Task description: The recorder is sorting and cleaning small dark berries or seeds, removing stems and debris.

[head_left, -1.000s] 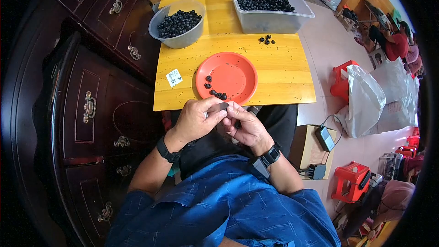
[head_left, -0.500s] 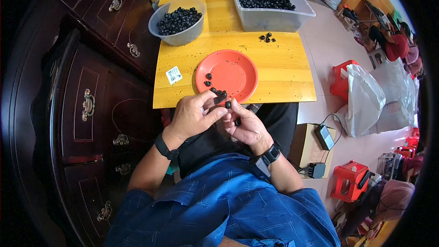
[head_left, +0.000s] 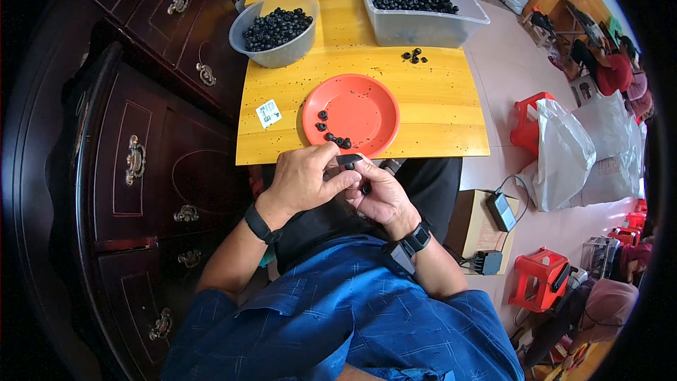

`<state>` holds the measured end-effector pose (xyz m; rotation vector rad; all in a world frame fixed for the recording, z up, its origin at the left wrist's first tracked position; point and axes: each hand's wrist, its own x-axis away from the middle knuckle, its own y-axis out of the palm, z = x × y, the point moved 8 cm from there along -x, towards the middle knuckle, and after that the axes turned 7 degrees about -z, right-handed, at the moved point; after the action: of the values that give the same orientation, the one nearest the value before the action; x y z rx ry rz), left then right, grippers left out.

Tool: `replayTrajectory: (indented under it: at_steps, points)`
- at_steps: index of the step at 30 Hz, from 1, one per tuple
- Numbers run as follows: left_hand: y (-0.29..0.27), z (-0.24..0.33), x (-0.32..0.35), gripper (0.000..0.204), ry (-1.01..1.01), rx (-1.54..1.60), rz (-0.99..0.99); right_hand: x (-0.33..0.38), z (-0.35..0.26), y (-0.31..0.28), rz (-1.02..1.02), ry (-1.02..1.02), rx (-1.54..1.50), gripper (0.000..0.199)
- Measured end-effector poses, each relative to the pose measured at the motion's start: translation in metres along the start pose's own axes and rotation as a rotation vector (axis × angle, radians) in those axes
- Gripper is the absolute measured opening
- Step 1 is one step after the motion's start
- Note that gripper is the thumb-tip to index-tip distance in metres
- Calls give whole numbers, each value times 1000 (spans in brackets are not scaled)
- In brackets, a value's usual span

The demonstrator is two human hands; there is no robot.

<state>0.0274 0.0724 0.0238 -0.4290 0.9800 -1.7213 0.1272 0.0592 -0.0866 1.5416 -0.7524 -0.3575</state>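
Note:
My left hand (head_left: 300, 180) is closed on a thin, dark blade-like tool (head_left: 348, 159), its handle hidden by the fingers. My right hand (head_left: 384, 197) pinches a small black round part (head_left: 350, 167) right under the blade. A second black round part (head_left: 366, 188) is tucked against the curled fingers of that hand. Just beyond both hands lies a red round dish (head_left: 360, 109) with several black parts (head_left: 337, 141) along its left and near side; some look ring-shaped with a hole.
Behind the dish stand a round clear tub (head_left: 282, 60) and a rectangular clear bin (head_left: 423, 32), both holding many black parts. A few loose parts (head_left: 415, 56) and a white label (head_left: 269, 113) lie on the yellow table (head_left: 437, 113). Dark drawers (head_left: 127, 162) flank my left.
The blade has shifted right, from beside the pinched part to lying across its top near my right thumb. The dish contents look the same.

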Motion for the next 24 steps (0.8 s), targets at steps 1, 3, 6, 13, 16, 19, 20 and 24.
replayTrajectory:
  at_steps: [1,3,6,13,16,19,20,24]
  points:
    - [0,2,0,43,36,3,32,0,0,-1,10,-2,-8,18]
    - [0,1,0,43,34,-13,35,0,0,0,-1,-3,-8,15]
    - [1,0,-1,44,26,-37,27,0,-1,1,-6,-20,11,11]
    - [9,-4,1,43,39,-67,-24,2,-4,0,51,-62,24,6]
    - [3,-3,1,42,-14,28,-5,2,-3,4,38,-72,1,7]
    - [-7,5,-1,41,17,45,40,0,-3,5,16,-58,14,8]
    - [-7,4,-2,41,16,43,41,0,-3,6,15,-57,14,8]
    - [-6,3,-2,43,36,8,42,1,-2,9,-1,-47,30,8]
